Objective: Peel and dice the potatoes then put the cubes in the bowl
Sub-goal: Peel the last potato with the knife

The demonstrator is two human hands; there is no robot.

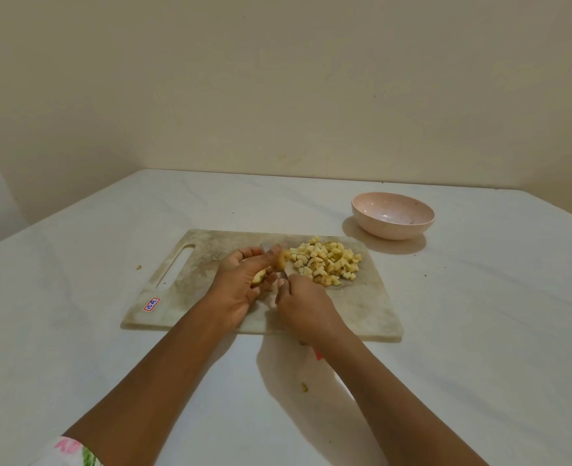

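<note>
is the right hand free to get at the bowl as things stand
Probably not yet: the right hand is closed on the knife. The path to the bowl past the cubes looks open.

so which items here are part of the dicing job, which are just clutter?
In use: cutting board, potato piece in left hand, knife in right hand, diced cubes, bowl.
Lying about: scrap on table, board sticker.
</note>
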